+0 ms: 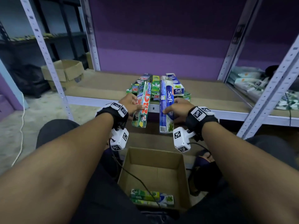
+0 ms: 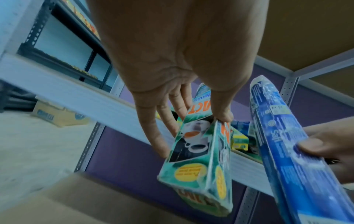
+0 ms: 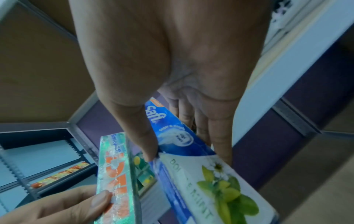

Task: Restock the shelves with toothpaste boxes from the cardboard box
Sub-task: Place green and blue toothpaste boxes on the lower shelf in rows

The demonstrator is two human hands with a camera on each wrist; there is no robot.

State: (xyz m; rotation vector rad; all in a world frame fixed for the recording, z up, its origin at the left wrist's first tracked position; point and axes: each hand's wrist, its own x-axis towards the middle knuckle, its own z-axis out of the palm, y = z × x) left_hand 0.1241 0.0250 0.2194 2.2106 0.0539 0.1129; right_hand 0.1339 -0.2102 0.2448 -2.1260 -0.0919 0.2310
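Observation:
My left hand (image 1: 131, 105) grips a long green toothpaste box (image 1: 142, 105) (image 2: 199, 153) with red lettering, thumb on one face and fingers on the other. My right hand (image 1: 175, 109) grips a long blue and white Safi toothpaste box (image 1: 166, 104) (image 3: 191, 151) the same way. Both boxes are held side by side in the air just in front of the low shelf (image 1: 210, 92), pointing at a pile of toothpaste boxes (image 1: 155, 84) on it. Below, between my legs, the open cardboard box (image 1: 155, 172) holds a few green and white toothpaste boxes (image 1: 152, 198) at its near end.
Grey perforated shelf uprights (image 1: 47, 57) (image 1: 273, 88) stand left and right of the bay, with a purple back panel behind. Another cardboard box (image 1: 64, 73) sits on the floor at the left. Packets (image 1: 249, 83) lie on the neighbouring shelf at the right. A white cable (image 1: 21, 126) runs along the floor.

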